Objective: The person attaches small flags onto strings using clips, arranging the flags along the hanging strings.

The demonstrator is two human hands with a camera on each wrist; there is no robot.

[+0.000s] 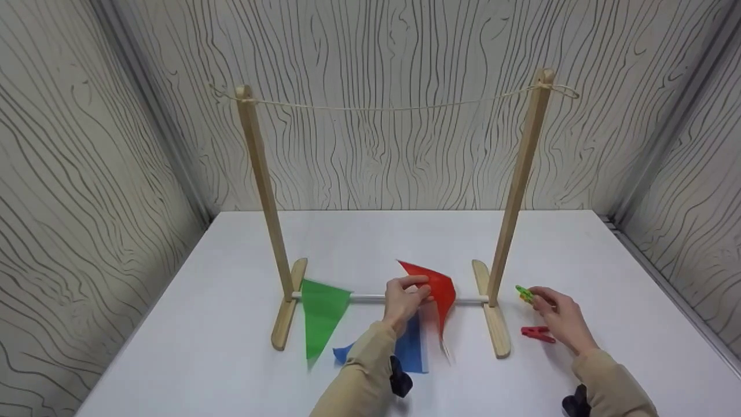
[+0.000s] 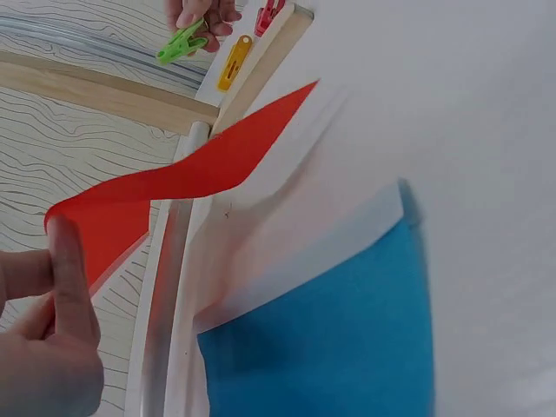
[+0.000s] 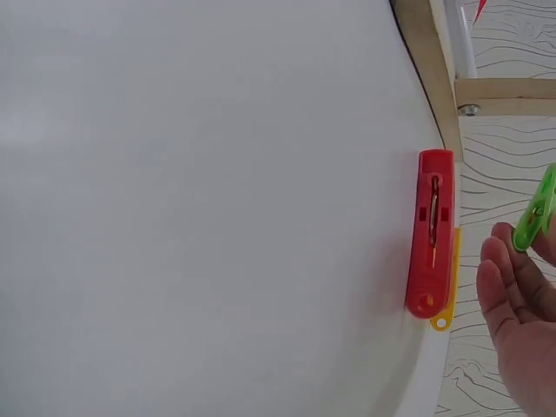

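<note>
Above the white surface (image 1: 202,359), pinching a red flag (image 1: 442,291) at the fingertips of the left hand (image 1: 403,300), low within the wooden frame (image 1: 518,191). Pinching a green clip (image 1: 524,294) likewise in the right hand (image 1: 561,317), right of the frame.

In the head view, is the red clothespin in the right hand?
No, the right hand pinches the green clothespin, and the red clothespin lies on the table.

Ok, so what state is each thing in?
Red flag, bent, in left hand
Green flag, spread, covering part of the bar
Blue flag, lying on the table
Green clothespin, held in right hand
Red clothespin, lying on the table
Yellow clothespin, lying on the table
String, tied, sagging slightly
Stand, upright
</note>
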